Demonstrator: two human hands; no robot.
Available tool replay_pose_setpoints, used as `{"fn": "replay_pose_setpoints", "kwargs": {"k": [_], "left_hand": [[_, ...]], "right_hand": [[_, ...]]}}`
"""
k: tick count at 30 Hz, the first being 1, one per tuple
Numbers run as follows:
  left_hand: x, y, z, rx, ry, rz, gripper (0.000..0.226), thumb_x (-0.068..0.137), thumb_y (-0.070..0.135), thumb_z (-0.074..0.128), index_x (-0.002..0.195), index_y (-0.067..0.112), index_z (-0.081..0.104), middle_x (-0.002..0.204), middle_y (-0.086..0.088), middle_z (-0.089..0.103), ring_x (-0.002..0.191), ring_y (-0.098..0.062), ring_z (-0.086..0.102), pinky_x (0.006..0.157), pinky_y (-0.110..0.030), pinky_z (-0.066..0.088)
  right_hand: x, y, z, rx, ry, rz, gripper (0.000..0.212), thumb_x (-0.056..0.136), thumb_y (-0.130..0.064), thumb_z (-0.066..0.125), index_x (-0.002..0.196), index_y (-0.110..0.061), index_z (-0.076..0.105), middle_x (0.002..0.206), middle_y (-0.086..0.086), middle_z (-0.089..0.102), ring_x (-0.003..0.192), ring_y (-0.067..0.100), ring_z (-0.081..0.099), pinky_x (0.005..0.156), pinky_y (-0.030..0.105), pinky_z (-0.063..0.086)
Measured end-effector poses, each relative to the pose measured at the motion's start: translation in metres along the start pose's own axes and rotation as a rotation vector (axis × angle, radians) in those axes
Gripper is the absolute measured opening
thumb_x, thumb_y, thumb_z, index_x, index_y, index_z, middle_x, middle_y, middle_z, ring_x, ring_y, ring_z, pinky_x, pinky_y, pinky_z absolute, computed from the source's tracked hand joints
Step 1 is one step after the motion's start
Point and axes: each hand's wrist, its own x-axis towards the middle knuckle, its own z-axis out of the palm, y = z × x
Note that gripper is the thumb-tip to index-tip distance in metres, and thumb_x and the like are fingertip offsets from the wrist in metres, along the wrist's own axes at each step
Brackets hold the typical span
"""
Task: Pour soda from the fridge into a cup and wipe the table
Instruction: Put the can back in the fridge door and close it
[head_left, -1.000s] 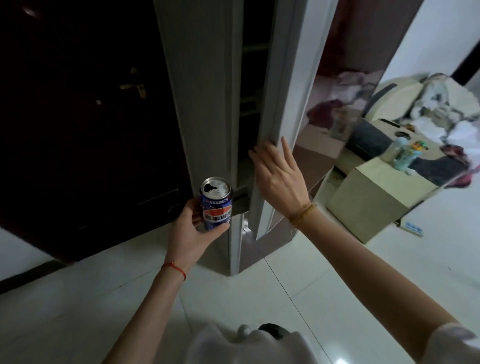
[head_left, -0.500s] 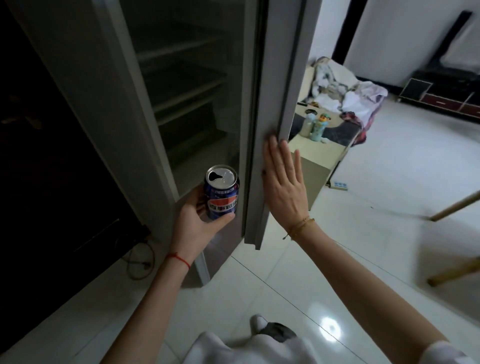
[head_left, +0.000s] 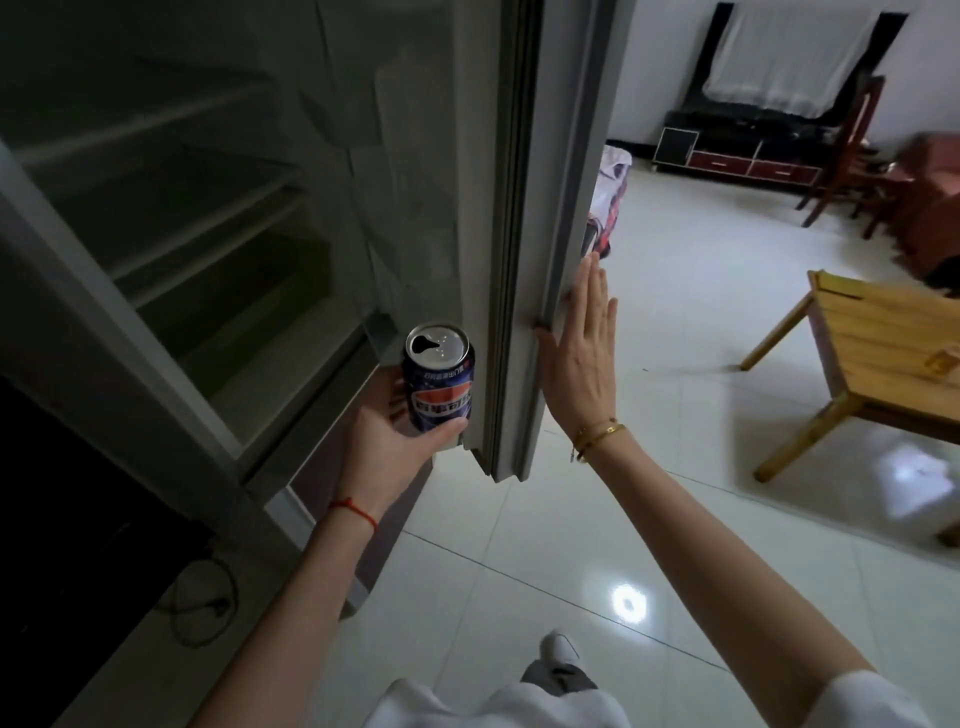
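1. Blue soda can (head_left: 439, 382) is in my left hand (head_left: 387, 441), upright, long axis vertical, with the opened mouth in its silver lid facing up. It sits just in front of the lower edge of the open fridge (head_left: 218, 218), left of the door's inner edge.
2. Left grip: fingers and thumb are curled round the lower half of the can, thumb across the front near the bottom and fingertips wrapping from behind. It looks like a firm hold, and the can is not tilted.
3. Right hand (head_left: 579, 358) is spread flat, fingers straight and together, palm pressed against the outer face of the fridge door (head_left: 545, 208). It holds nothing; it only touches the door.
4. The relation that matters, as I judge it: the can lies on the hinge-interior side of the door edge, close beside it, and the right hand lies on the far side. If I push the door shut, its edge sweeps toward the can, so the left hand has to draw back toward me first.
5. The wooden table (head_left: 893, 343) stands well apart to my right across the tiled floor (head_left: 675, 322). I see no cup from here, so the pouring is not yet begun.
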Motion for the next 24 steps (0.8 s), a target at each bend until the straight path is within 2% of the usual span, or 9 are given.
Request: {"fn": "replay_pose_setpoints", "kwargs": {"k": [3,7,9,12,14,18,22,24], "left_hand": [[0.013,0.007,0.023,0.009,-0.021,0.021,0.07,0.064,0.028,0.09,0.124,0.034,0.056,0.115,0.014,0.068,0.109,-0.003,0.065,0.092,-0.035,0.057],[0.03,0.02,0.056,0.033,-0.019,0.062,0.071,0.06,0.038,0.089,0.123,0.026,0.059,0.111,0.014,0.07,0.103,0.0,0.066,0.09,-0.035,0.058],[0.038,0.026,0.073,0.028,-0.015,0.063,0.073,0.058,0.043,0.088,0.123,0.029,0.059,0.113,0.015,0.069,0.104,-0.002,0.066,0.089,-0.036,0.058],[0.051,0.036,0.1,0.04,0.0,0.058,0.071,0.058,0.044,0.089,0.12,0.033,0.057,0.113,0.015,0.068,0.104,-0.004,0.066,0.089,-0.037,0.058],[0.059,0.043,0.118,0.045,0.009,0.051,0.069,0.061,0.035,0.091,0.12,0.03,0.057,0.113,0.011,0.068,0.104,-0.005,0.066,0.089,-0.034,0.058],[0.074,0.056,0.154,0.047,0.052,0.026,0.066,0.061,0.026,0.092,0.119,0.021,0.059,0.106,0.01,0.068,0.1,-0.003,0.066,0.086,-0.024,0.056],[0.092,0.07,0.184,0.048,0.089,-0.013,0.062,0.062,0.023,0.092,0.115,0.018,0.06,0.096,0.018,0.066,0.087,0.014,0.063,0.077,-0.008,0.051],[0.1,0.077,0.198,0.039,0.102,-0.019,0.061,0.063,0.019,0.091,0.115,0.017,0.059,0.094,0.021,0.063,0.08,0.022,0.059,0.071,-0.002,0.047]], "right_hand": [[0.013,0.026,-0.005,0.033,-0.012,0.052,0.067,0.097,-0.01,0.045,0.153,-0.007,0.009,0.161,0.01,0.011,0.15,0.025,0.005,0.123,0.042,0.008],[0.032,0.064,-0.01,0.108,-0.04,0.076,0.063,0.095,-0.008,0.047,0.151,-0.008,0.017,0.156,0.01,0.025,0.146,0.025,0.022,0.119,0.044,0.025],[0.043,0.081,-0.013,0.155,-0.058,0.093,0.055,0.095,-0.009,0.047,0.147,-0.007,0.027,0.145,0.011,0.039,0.133,0.026,0.037,0.114,0.042,0.035],[0.059,0.106,-0.017,0.22,-0.089,0.137,0.029,0.096,-0.012,0.046,0.124,-0.004,0.045,0.118,0.014,0.053,0.104,0.028,0.052,0.092,0.048,0.049],[0.07,0.123,-0.019,0.281,-0.153,0.205,0.018,0.098,-0.014,0.045,0.112,-0.004,0.047,0.11,0.013,0.057,0.096,0.029,0.056,0.083,0.05,0.052],[0.094,0.156,-0.023,0.36,-0.211,0.244,0.017,0.098,-0.014,0.047,0.112,-0.005,0.049,0.108,0.012,0.063,0.095,0.029,0.06,0.084,0.048,0.054],[0.124,0.189,-0.024,0.389,-0.238,0.275,0.01,0.096,-0.011,0.049,0.103,-0.004,0.05,0.102,0.013,0.063,0.091,0.032,0.059,0.077,0.041,0.051],[0.138,0.205,-0.022,0.383,-0.25,0.278,0.013,0.094,-0.01,0.05,0.104,-0.002,0.052,0.101,0.015,0.064,0.092,0.034,0.059,0.077,0.043,0.05]]}}
